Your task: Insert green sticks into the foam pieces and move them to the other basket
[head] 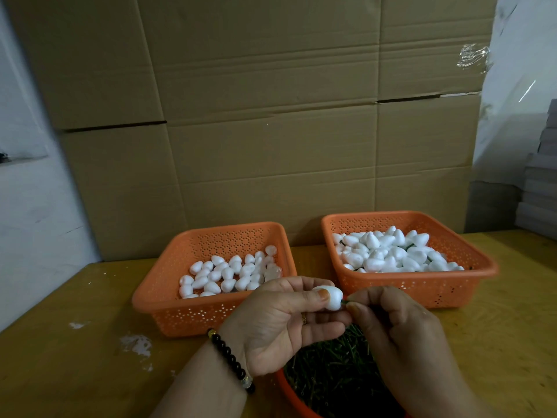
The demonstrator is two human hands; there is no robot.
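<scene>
- White foam piece [328,297] pinched in left hand [280,324], blunt end facing right.
- Right hand [391,321] pinches green stick [344,302], axis level, tip entering foam.

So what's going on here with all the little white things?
A person is assembling by hand. The left hand holds a white foam piece while the right hand pushes a green stick into it. Plain foam pieces sit in the left orange basket; the right orange basket holds pieces with sticks. A bowl of green sticks lies below the hands.
</scene>
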